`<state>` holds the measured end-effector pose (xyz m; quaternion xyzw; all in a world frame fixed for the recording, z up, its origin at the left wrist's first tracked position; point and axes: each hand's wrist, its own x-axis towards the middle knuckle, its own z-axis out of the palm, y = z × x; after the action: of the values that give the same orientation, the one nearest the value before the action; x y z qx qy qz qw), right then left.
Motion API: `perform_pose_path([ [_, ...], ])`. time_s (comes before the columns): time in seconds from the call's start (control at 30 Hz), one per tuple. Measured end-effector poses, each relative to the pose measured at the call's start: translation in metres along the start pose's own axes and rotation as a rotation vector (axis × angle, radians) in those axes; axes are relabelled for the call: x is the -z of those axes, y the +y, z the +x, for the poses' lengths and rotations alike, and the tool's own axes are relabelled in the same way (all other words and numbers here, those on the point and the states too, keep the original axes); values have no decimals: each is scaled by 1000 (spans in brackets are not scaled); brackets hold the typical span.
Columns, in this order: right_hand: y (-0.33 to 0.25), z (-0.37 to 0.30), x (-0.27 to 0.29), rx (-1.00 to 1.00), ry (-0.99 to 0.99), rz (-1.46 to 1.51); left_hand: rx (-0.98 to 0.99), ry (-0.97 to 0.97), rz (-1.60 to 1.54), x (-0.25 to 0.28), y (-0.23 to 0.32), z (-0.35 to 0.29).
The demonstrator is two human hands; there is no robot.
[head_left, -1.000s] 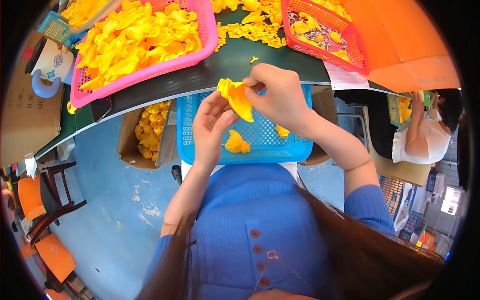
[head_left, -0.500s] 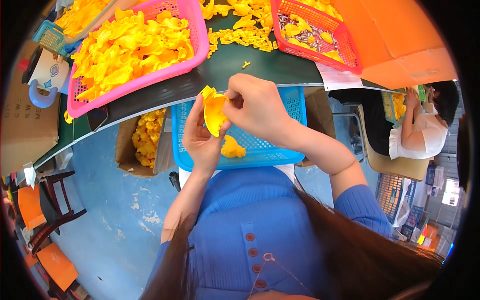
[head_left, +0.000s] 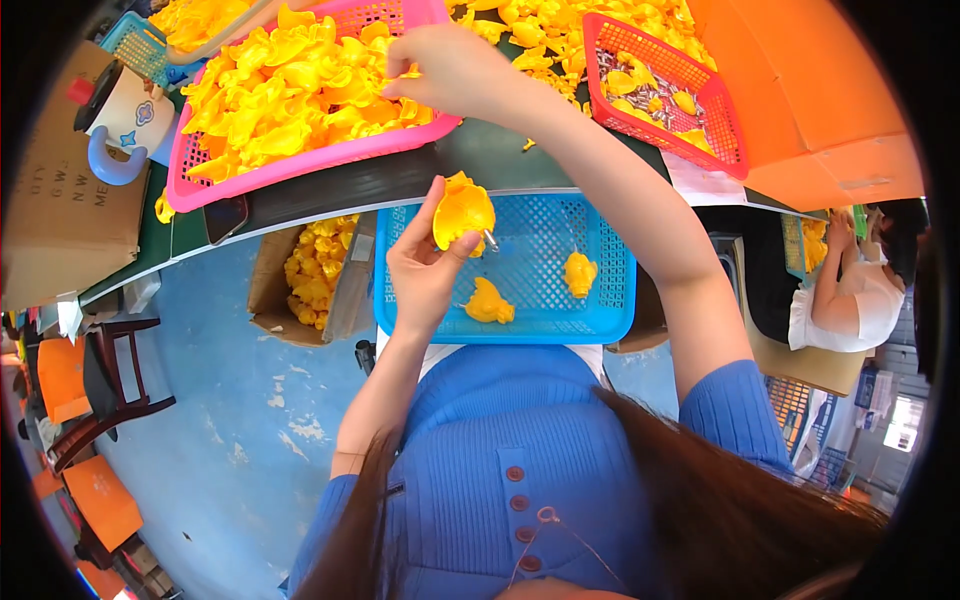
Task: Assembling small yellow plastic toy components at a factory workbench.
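Note:
My left hand (head_left: 428,272) pinches a curved yellow plastic shell (head_left: 463,215) between thumb and fingers, its hollow side up. A short metal pin (head_left: 490,240) pokes out at the shell's lower right edge, beside my thumb. Over the right side of a pink basket (head_left: 310,165) heaped with yellow shells (head_left: 300,80), my right hand (head_left: 440,72) reaches in with bent fingers. Its thumb and forefinger stand apart, and nothing shows between them. Below my hands, a blue basket (head_left: 610,325) holds two yellow pieces (head_left: 490,302).
A red basket (head_left: 735,150) with metal pins and yellow pieces stands at the right on the green table (head_left: 500,165). Loose yellow parts (head_left: 545,40) lie behind. A cup (head_left: 130,120) stands at left, and a carton of yellow parts (head_left: 265,300) below. Another person (head_left: 850,290) sits at right.
My right hand has left the shell and moved up and left to the pink basket. My left hand keeps the shell, where a pin now shows. A second piece is visible in the blue basket.

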<state>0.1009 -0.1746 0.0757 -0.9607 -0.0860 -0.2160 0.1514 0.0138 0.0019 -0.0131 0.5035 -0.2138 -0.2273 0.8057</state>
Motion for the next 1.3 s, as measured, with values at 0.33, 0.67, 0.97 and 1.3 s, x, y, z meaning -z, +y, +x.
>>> perform_pose_path([
  [0.33, -8, 22, -25, -36, -297, -286, 13, 15, -91, 7, 6, 4],
  [0.67, 198, -71, 94, -576, 48, -513, 34, -9, -34, 1, 7, 3],
  [0.97, 234, -150, 112, -942, -68, -176, 116, -52, -66, -5, 1, -2],
  [1.3, 59, -155, 96, -190, -419, 295, 301, -133, -348, 2, 5, 3],
])
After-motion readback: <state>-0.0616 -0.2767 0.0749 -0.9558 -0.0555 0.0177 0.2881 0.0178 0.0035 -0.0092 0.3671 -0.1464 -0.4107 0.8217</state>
